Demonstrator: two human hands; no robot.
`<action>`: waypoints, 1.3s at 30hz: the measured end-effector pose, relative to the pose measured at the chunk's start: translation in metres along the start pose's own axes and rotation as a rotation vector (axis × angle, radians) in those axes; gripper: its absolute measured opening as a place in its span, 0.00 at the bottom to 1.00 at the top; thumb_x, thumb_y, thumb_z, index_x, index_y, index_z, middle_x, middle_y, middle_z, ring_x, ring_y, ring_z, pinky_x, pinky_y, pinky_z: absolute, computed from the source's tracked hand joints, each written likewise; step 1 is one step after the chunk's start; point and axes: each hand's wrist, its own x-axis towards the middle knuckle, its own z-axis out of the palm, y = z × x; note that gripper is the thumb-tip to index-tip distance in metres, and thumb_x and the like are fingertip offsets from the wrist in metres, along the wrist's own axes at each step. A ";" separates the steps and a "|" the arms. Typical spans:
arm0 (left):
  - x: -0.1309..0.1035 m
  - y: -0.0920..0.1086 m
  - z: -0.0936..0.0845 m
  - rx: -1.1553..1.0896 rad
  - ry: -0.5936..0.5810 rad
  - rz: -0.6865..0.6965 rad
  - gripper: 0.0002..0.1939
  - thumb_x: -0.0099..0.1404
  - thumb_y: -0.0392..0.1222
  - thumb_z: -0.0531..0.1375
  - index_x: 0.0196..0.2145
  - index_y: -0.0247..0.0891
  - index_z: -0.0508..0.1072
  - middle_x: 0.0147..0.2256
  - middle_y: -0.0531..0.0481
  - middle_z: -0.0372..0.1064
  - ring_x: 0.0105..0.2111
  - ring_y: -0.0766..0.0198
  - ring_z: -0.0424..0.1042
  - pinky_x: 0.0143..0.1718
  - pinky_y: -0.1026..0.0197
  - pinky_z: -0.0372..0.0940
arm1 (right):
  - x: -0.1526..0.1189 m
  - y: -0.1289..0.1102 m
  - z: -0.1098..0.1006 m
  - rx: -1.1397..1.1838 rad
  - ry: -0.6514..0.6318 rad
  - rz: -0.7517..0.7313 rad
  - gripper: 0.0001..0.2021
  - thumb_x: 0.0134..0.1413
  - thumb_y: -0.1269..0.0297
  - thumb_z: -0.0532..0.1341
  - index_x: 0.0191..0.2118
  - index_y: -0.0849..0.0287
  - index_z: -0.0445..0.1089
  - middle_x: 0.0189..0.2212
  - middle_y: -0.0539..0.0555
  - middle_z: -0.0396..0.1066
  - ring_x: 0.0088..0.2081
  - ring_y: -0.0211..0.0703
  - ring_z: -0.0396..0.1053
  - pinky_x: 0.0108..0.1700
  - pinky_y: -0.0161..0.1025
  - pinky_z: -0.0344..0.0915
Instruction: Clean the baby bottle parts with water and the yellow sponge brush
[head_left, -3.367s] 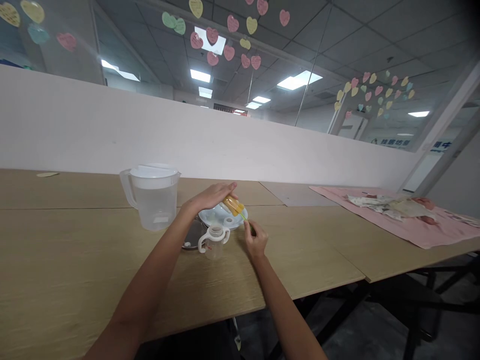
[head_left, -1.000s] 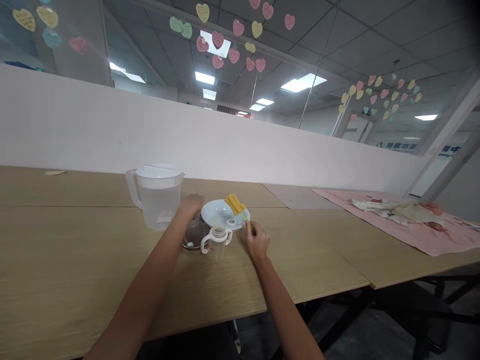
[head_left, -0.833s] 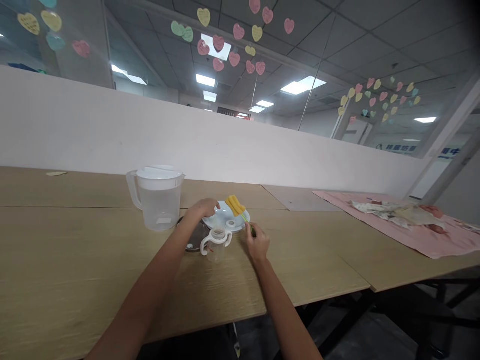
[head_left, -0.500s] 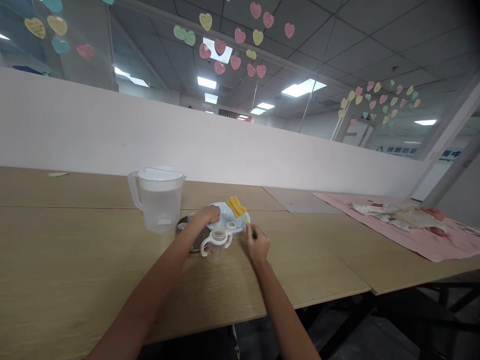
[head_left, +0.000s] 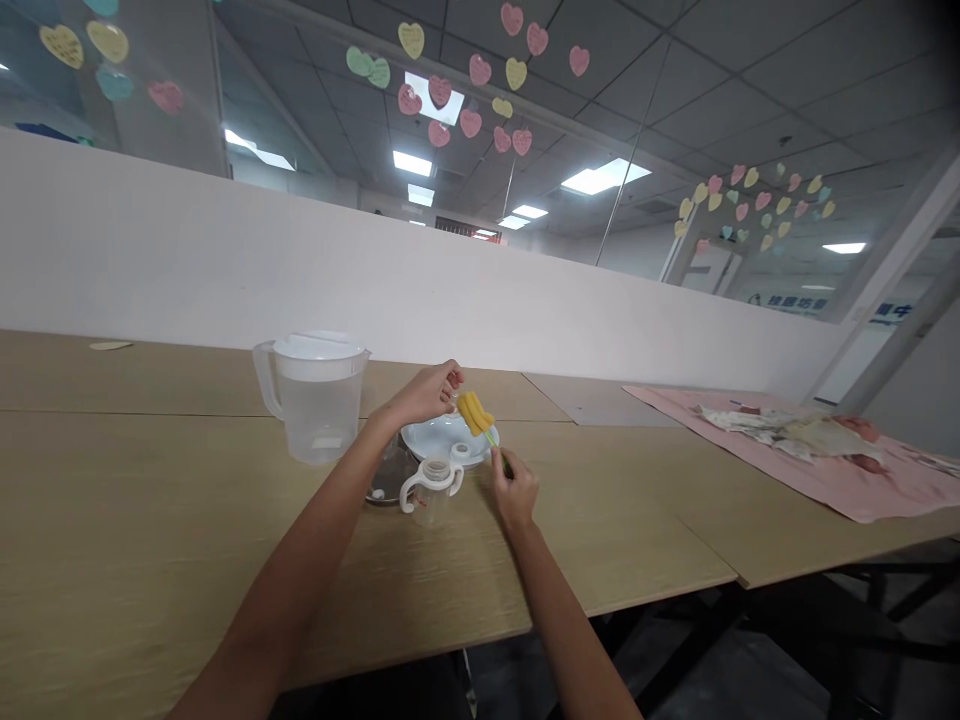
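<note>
My right hand grips the thin green handle of a bottle brush whose yellow sponge head points up over a white plate. My left hand is raised just left of the sponge head, fingers pinched on a small clear piece that I cannot make out. Below the hands a clear baby bottle with white handles stands upright and uncapped on the wooden table. A small white ring lies on the plate's near edge.
A clear plastic jug with a white lid stands left of the plate. A dark round dish lies beside the bottle. Far right, a pink cloth carries crumpled wrappings. A white partition runs behind the table.
My left hand went down to the dark dish and plate, closed its fingers there, then rose up beside the sponge head. The right hand kept the brush nearly still.
</note>
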 end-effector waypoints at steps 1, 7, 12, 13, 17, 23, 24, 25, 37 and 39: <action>0.000 0.001 0.001 -0.027 0.003 0.006 0.19 0.46 0.29 0.59 0.38 0.37 0.63 0.34 0.52 0.66 0.30 0.69 0.67 0.29 0.67 0.65 | 0.000 0.001 0.000 0.005 0.006 0.002 0.24 0.61 0.50 0.49 0.31 0.63 0.73 0.23 0.56 0.72 0.23 0.36 0.64 0.29 0.32 0.58; -0.002 0.006 -0.001 -0.176 -0.020 0.016 0.23 0.47 0.32 0.62 0.42 0.38 0.62 0.32 0.52 0.70 0.32 0.66 0.71 0.36 0.62 0.67 | -0.001 0.001 -0.001 0.025 0.035 0.018 0.23 0.60 0.51 0.49 0.31 0.64 0.74 0.22 0.56 0.71 0.21 0.34 0.61 0.27 0.32 0.58; -0.005 0.015 -0.003 -0.132 -0.098 0.012 0.19 0.52 0.37 0.60 0.43 0.39 0.64 0.32 0.53 0.73 0.35 0.64 0.71 0.37 0.63 0.66 | -0.001 -0.001 -0.002 0.083 0.038 -0.044 0.21 0.59 0.53 0.52 0.31 0.65 0.74 0.23 0.56 0.71 0.21 0.34 0.63 0.27 0.31 0.59; -0.005 0.016 -0.002 -0.119 -0.111 0.002 0.18 0.53 0.38 0.59 0.44 0.39 0.64 0.32 0.53 0.73 0.34 0.65 0.71 0.35 0.63 0.66 | -0.002 -0.001 -0.002 0.084 0.023 -0.063 0.20 0.59 0.54 0.52 0.31 0.65 0.74 0.22 0.56 0.71 0.21 0.34 0.63 0.27 0.31 0.59; -0.004 0.023 0.004 0.062 -0.027 0.018 0.15 0.54 0.38 0.58 0.41 0.37 0.67 0.36 0.51 0.72 0.32 0.65 0.70 0.33 0.65 0.64 | -0.003 -0.001 -0.001 0.048 0.013 -0.062 0.21 0.59 0.53 0.52 0.29 0.64 0.73 0.21 0.55 0.71 0.20 0.34 0.62 0.26 0.31 0.59; -0.002 0.027 0.002 0.299 0.043 0.032 0.08 0.59 0.42 0.56 0.31 0.36 0.73 0.34 0.49 0.73 0.35 0.61 0.70 0.38 0.62 0.61 | -0.004 0.001 0.002 0.053 0.085 -0.018 0.21 0.58 0.51 0.53 0.30 0.64 0.73 0.24 0.57 0.72 0.22 0.35 0.65 0.28 0.32 0.61; -0.002 0.027 0.000 0.324 0.039 0.019 0.09 0.59 0.44 0.56 0.30 0.37 0.74 0.34 0.49 0.73 0.35 0.61 0.70 0.38 0.62 0.61 | -0.005 0.001 0.002 0.054 0.083 -0.013 0.21 0.58 0.51 0.53 0.30 0.64 0.73 0.24 0.57 0.72 0.22 0.36 0.65 0.28 0.32 0.61; -0.003 0.027 -0.001 0.348 0.037 0.003 0.10 0.59 0.46 0.56 0.31 0.38 0.75 0.34 0.49 0.73 0.35 0.60 0.69 0.38 0.62 0.61 | -0.005 0.002 0.003 0.051 0.078 -0.007 0.21 0.58 0.50 0.53 0.30 0.64 0.73 0.24 0.57 0.72 0.22 0.36 0.66 0.28 0.32 0.61; -0.004 0.025 -0.001 0.354 0.064 0.082 0.17 0.63 0.49 0.51 0.39 0.38 0.74 0.39 0.47 0.69 0.38 0.60 0.69 0.42 0.62 0.62 | -0.001 -0.002 -0.002 -0.002 0.084 0.035 0.23 0.59 0.50 0.50 0.29 0.63 0.72 0.19 0.53 0.68 0.19 0.33 0.59 0.25 0.31 0.55; -0.005 0.026 -0.002 0.278 0.055 0.092 0.16 0.63 0.48 0.51 0.40 0.38 0.73 0.38 0.48 0.71 0.39 0.61 0.69 0.42 0.62 0.62 | -0.001 -0.001 -0.002 0.001 0.088 0.049 0.23 0.59 0.49 0.50 0.29 0.63 0.72 0.19 0.52 0.68 0.19 0.33 0.59 0.25 0.31 0.55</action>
